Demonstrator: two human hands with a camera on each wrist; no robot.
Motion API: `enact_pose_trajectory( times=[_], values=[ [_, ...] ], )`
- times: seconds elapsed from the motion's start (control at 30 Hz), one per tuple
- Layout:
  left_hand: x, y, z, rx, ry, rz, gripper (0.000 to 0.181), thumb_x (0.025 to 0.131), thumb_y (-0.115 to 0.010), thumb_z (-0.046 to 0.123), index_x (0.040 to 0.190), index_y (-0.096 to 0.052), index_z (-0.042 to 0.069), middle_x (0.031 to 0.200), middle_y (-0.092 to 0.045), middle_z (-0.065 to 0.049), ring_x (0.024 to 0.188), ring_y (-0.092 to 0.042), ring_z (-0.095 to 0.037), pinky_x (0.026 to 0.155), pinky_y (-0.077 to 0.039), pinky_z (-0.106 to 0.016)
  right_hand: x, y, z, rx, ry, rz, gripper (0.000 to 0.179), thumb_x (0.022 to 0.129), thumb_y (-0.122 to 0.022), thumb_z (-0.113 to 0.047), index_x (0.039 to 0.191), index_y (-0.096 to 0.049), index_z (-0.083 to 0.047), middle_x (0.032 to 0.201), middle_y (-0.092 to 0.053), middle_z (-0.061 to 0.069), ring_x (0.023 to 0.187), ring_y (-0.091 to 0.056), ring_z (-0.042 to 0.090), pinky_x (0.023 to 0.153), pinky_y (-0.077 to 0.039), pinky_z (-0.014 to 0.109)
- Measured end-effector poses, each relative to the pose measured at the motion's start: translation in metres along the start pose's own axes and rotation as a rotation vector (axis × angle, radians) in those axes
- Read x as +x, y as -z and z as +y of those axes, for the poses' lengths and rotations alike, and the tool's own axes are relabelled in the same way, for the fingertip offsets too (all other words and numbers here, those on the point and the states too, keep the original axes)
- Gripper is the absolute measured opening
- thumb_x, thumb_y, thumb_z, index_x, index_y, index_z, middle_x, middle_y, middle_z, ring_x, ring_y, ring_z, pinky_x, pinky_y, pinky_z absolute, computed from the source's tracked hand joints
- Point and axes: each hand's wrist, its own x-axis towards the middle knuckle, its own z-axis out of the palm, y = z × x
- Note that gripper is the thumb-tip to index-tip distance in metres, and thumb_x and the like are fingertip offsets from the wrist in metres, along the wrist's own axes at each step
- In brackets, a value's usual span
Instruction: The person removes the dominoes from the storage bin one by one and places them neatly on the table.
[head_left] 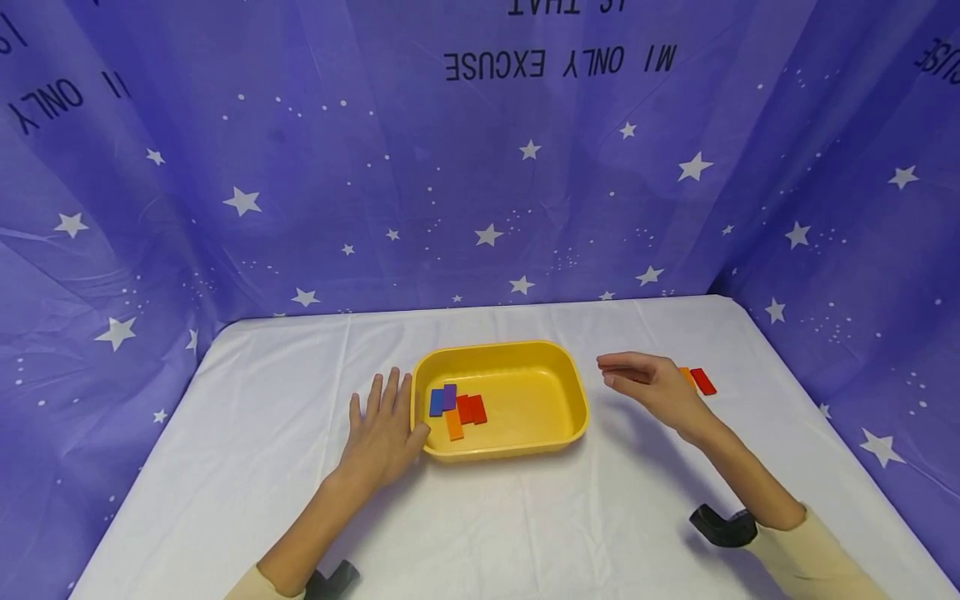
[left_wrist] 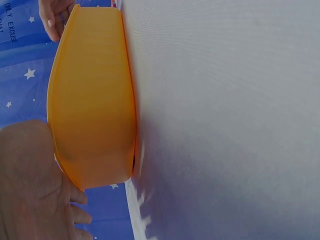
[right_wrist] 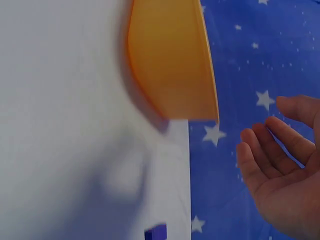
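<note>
A yellow plastic tray [head_left: 525, 448] stands on the table, with several small flat tiles at its left end: a blue tile [head_left: 437, 403], a purple tile [head_left: 450, 396], an orange tile [head_left: 454, 425] and two red tiles [head_left: 477, 409]. My left hand [head_left: 381, 437] lies at the tray's left end, fingers spread and straight, thumb over the rim. In the left wrist view its palm touches the tray's edge. My right hand [head_left: 652, 390] hovers to the right of the tray, apart from it, fingers loosely bent and nothing in them, as the right wrist view shows.
Beyond the right hand lie a red tile [head_left: 703, 382] and an orange tile [head_left: 686, 377], partly hidden by that hand. A purple block [right_wrist: 156, 232] shows low in the right wrist view. A white cloth [head_left: 495, 525] covers the table; a purple starry curtain [head_left: 420, 192] hangs behind.
</note>
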Motion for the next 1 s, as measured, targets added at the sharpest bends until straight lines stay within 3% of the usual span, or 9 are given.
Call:
enact_pose_trajectory(
  times=[0.17,0.33,0.63,0.87,1.0],
  values=[
    [0.0,0.0,-0.001,0.009,-0.007,0.005,0.074,0.096,-0.049,0.031,0.156,-0.022,-0.004,0.163,-0.014,-0.023,0.149,-0.006,-0.044,0.111,-0.003,-0.069,0.007,-0.018,-0.009,0.097,0.011,-0.054,0.042,0.095,-0.069,-0.019,0.131,-0.063,0.001,0.131,-0.062,0.02,0.117,-0.062,0.033,0.09,-0.051,0.023],
    [0.001,-0.002,-0.001,0.01,-0.005,0.006,0.075,0.096,-0.049,0.031,0.156,-0.021,-0.004,0.163,-0.013,-0.023,0.149,-0.008,-0.044,0.111,-0.003,-0.07,0.014,-0.036,-0.018,0.154,0.008,-0.111,0.041,0.095,-0.068,-0.015,0.131,-0.062,0.004,0.131,-0.061,0.023,0.121,-0.057,0.043,0.092,-0.05,0.025],
    [0.001,-0.001,-0.002,0.001,0.0,-0.011,0.074,0.097,-0.047,0.032,0.157,-0.02,-0.003,0.163,-0.012,-0.023,0.149,-0.004,-0.043,0.112,-0.001,-0.068,0.022,-0.065,-0.026,0.158,0.029,-0.181,0.041,0.095,-0.068,-0.013,0.131,-0.062,0.005,0.129,-0.062,0.024,0.121,-0.057,0.043,0.091,-0.052,0.027],
    [0.001,0.0,-0.001,0.004,0.001,-0.009,0.075,0.097,-0.049,0.031,0.157,-0.02,-0.003,0.163,-0.013,-0.023,0.149,-0.004,-0.044,0.111,-0.001,-0.069,0.029,-0.085,-0.026,0.152,0.046,-0.217,0.042,0.094,-0.069,-0.014,0.13,-0.062,0.006,0.126,-0.063,0.025,0.113,-0.065,0.029,0.091,-0.052,0.029],
    [0.001,0.0,-0.001,0.005,0.005,-0.007,0.075,0.096,-0.049,0.031,0.156,-0.021,-0.004,0.163,-0.013,-0.023,0.149,-0.005,-0.044,0.111,-0.002,-0.069,0.034,-0.096,-0.023,0.122,0.059,-0.232,0.04,0.094,-0.069,-0.012,0.129,-0.063,0.006,0.126,-0.063,0.024,0.114,-0.064,0.03,0.094,-0.051,0.031]
  ],
)
